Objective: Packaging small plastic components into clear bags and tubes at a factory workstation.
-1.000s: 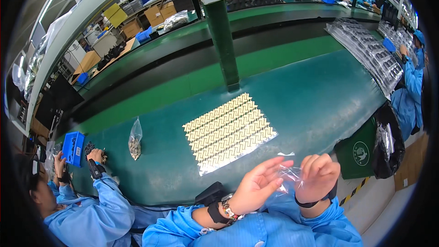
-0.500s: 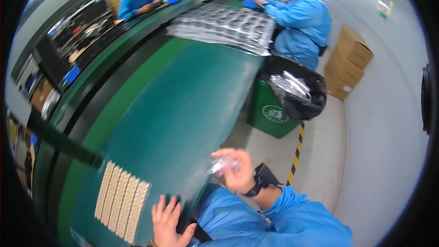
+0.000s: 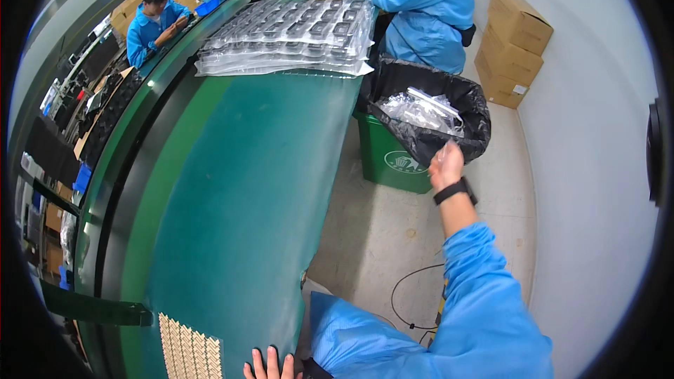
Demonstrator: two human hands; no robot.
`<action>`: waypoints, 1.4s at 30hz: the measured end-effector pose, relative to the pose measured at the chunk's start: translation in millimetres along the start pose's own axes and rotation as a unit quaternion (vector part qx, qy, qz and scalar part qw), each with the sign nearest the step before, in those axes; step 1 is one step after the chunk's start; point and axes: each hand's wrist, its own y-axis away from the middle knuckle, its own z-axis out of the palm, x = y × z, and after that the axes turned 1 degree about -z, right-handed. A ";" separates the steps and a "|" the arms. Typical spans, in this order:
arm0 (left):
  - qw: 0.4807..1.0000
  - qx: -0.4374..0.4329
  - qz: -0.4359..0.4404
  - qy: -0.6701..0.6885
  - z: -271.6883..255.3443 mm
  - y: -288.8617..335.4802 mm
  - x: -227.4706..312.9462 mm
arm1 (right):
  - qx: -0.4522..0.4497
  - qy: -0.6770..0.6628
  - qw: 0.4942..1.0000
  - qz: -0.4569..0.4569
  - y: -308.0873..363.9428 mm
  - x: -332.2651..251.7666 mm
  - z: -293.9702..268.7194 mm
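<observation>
My right hand point(image 3: 446, 170) reaches out over the near rim of a green bin point(image 3: 379, 158) lined with a black bag point(image 3: 474, 116). A small bit of clear plastic film point(image 3: 447, 147) shows at its closed fingertips; much of it is hidden by the hand. More crumpled clear plastic point(image 3: 418, 110) lies inside the bag. At the lower edge, my left hand point(image 3: 272, 366) rests with fingers spread on the green work surface point(image 3: 246, 203). Just left of it lies a flat block of beige zigzag-edged strips point(image 3: 189, 351), side by side and partly cut off by the frame.
Stacked clear plastic trays point(image 3: 295, 31) with dark parts stand at the far end of the surface. Beyond the bin works a person in blue point(image 3: 425, 14); others sit across the line. Cardboard boxes point(image 3: 512, 49) stand by the wall. A black cable point(image 3: 397, 291) lies on the floor.
My right hand has moved from beside the work surface forward and right to the bin, with the clear plastic. My left hand stays on the surface. The view has shifted.
</observation>
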 end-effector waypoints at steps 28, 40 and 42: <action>0.999 0.005 -0.026 0.020 6.4 -0.6 -2.9 | -0.075 0.764 0.510 -0.389 -70.7 50.9 86.1; 0.998 0.049 -0.024 0.018 8.7 0.4 -0.8 | -0.216 0.863 0.327 -0.319 -200.3 258.9 102.8; 0.998 0.058 -0.031 0.003 12.7 0.0 1.0 | -0.275 0.870 0.298 -0.280 -216.5 325.0 65.6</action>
